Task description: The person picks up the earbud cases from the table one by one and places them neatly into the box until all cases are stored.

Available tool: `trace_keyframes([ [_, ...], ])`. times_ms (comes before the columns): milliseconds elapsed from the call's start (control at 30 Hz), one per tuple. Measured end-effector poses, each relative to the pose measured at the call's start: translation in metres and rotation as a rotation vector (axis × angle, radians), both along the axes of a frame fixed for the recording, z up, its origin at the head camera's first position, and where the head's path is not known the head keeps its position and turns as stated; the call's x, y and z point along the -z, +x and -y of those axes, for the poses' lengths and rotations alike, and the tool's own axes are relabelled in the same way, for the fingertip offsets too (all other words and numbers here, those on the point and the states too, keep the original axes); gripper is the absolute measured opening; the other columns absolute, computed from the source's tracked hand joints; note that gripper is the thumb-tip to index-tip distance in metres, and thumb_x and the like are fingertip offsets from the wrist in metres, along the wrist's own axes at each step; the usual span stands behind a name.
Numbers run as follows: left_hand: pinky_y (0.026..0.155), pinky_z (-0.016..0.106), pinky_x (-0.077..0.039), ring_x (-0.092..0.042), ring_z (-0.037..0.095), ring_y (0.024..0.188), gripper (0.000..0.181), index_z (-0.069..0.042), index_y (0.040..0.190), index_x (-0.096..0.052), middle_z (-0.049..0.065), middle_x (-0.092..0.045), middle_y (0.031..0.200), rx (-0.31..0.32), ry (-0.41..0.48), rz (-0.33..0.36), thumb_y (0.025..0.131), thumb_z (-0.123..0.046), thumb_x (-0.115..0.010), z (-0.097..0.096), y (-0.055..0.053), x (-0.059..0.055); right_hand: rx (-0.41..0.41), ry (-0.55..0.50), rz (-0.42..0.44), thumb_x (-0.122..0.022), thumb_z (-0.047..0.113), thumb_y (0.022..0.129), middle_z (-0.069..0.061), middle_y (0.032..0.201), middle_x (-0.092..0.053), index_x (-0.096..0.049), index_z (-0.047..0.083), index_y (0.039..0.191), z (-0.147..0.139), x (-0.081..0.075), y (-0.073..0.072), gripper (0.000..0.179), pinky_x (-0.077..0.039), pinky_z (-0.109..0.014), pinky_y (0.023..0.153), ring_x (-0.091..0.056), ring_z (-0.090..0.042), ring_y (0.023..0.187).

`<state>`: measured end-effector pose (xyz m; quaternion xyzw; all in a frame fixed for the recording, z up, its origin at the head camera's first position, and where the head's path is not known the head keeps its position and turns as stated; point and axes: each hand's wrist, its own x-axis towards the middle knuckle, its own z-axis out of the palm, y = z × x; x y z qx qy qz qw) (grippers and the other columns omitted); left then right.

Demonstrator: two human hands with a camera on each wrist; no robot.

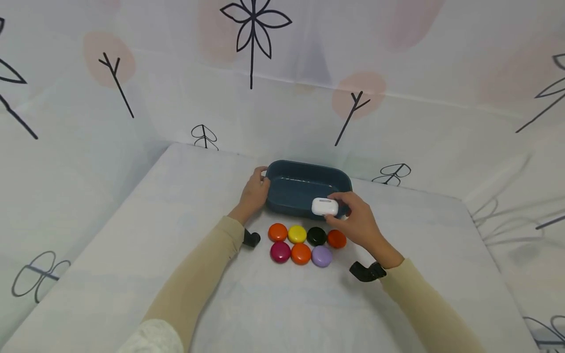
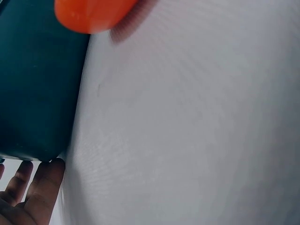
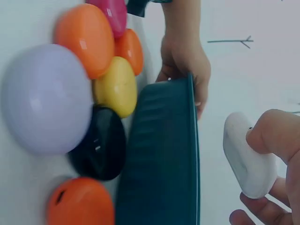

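A dark teal rectangular dish [image 1: 304, 188] stands near the back of the table. My left hand [image 1: 255, 192] is at its left end, and in the left wrist view the fingertips [image 2: 52, 168] touch the outside of the end wall. My right hand [image 1: 356, 220] pinches a white earbud case [image 1: 324, 206] between thumb and fingers, above the dish's front right rim. In the right wrist view the thumb lies on the side of the earbud case [image 3: 248, 152], which is raised beyond the rim.
In front of the dish, several round glossy discs lie in two rows, among them a yellow one [image 1: 297, 234], a black one [image 1: 316, 236], a magenta one [image 1: 280, 252] and a lilac one [image 1: 321, 256]. The rest are orange. A patterned cloth wall [image 1: 282, 117] rises behind.
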<state>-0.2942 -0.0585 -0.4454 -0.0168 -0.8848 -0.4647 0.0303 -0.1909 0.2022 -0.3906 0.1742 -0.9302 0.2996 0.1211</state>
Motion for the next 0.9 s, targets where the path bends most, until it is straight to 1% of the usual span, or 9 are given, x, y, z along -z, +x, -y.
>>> trace_keyframes([
  [133, 0.092, 0.039, -0.039, -0.049, 0.021, 0.105, 0.046, -0.021, 0.132, -0.029, 0.008, -0.049, 0.123, -0.003, 0.0, 0.014, 0.087, -0.03, -0.03, -0.001, 0.0, -0.002, -0.001, 0.023, 0.027, -0.069, 0.022, 0.07, 0.0, 0.101, -0.054, -0.054, 0.016, 0.11, -0.014, 0.002, 0.014, 0.043, -0.044, -0.036, 0.066, -0.048, -0.018, 0.087],
  [267, 0.092, 0.038, -0.039, -0.049, 0.021, 0.104, 0.045, -0.022, 0.133, -0.028, 0.008, -0.049, 0.123, -0.005, -0.003, 0.024, 0.088, -0.03, -0.03, -0.001, 0.0, -0.003, -0.009, 0.049, 0.024, -0.071, 0.022, 0.069, 0.002, 0.101, -0.055, -0.055, 0.016, 0.109, -0.028, 0.007, 0.027, 0.043, -0.044, -0.032, 0.065, -0.049, -0.013, 0.087],
  [367, 0.091, 0.038, -0.039, -0.05, 0.021, 0.103, 0.045, -0.021, 0.133, -0.028, 0.008, -0.049, 0.122, -0.005, -0.01, 0.018, 0.088, -0.03, -0.03, -0.001, 0.0, -0.002, -0.019, 0.054, 0.024, -0.071, 0.02, 0.068, 0.005, 0.101, -0.055, -0.056, 0.016, 0.108, -0.036, 0.012, 0.035, 0.043, -0.044, -0.03, 0.064, -0.048, -0.009, 0.087],
  [500, 0.09, 0.038, -0.04, -0.051, 0.021, 0.101, 0.046, -0.021, 0.132, -0.029, 0.009, -0.05, 0.12, -0.007, -0.005, 0.005, 0.088, -0.03, -0.03, -0.001, 0.0, -0.002, -0.051, 0.043, 0.03, -0.072, 0.018, 0.066, 0.009, 0.099, -0.055, -0.056, 0.018, 0.107, -0.045, 0.017, 0.046, 0.043, -0.044, -0.03, 0.064, -0.046, -0.006, 0.087],
  [633, 0.089, 0.038, -0.04, -0.051, 0.021, 0.1, 0.045, -0.02, 0.132, -0.029, 0.009, -0.051, 0.119, -0.002, -0.002, -0.006, 0.088, -0.029, -0.03, -0.001, 0.0, -0.001, -0.066, 0.065, 0.045, -0.072, 0.018, 0.066, 0.012, 0.099, -0.054, -0.056, 0.021, 0.106, -0.053, 0.024, 0.054, 0.044, -0.044, -0.028, 0.064, -0.046, -0.004, 0.088],
  [767, 0.088, 0.038, -0.04, -0.052, 0.021, 0.1, 0.045, -0.02, 0.132, -0.03, 0.009, -0.051, 0.118, -0.001, -0.004, -0.015, 0.088, -0.029, -0.03, -0.001, 0.0, -0.001, -0.054, 0.095, 0.096, -0.073, 0.019, 0.065, 0.014, 0.1, -0.053, -0.055, 0.022, 0.107, -0.059, 0.034, 0.059, 0.046, -0.044, -0.026, 0.065, -0.046, -0.004, 0.087],
  [900, 0.089, 0.038, -0.04, -0.052, 0.022, 0.101, 0.045, -0.02, 0.132, -0.03, 0.01, -0.051, 0.119, 0.001, -0.001, -0.012, 0.088, -0.029, -0.031, -0.001, 0.001, -0.001, -0.059, 0.096, 0.126, -0.074, 0.019, 0.064, 0.014, 0.099, -0.053, -0.055, 0.023, 0.106, -0.062, 0.042, 0.064, 0.046, -0.044, -0.024, 0.064, -0.046, -0.005, 0.085],
])
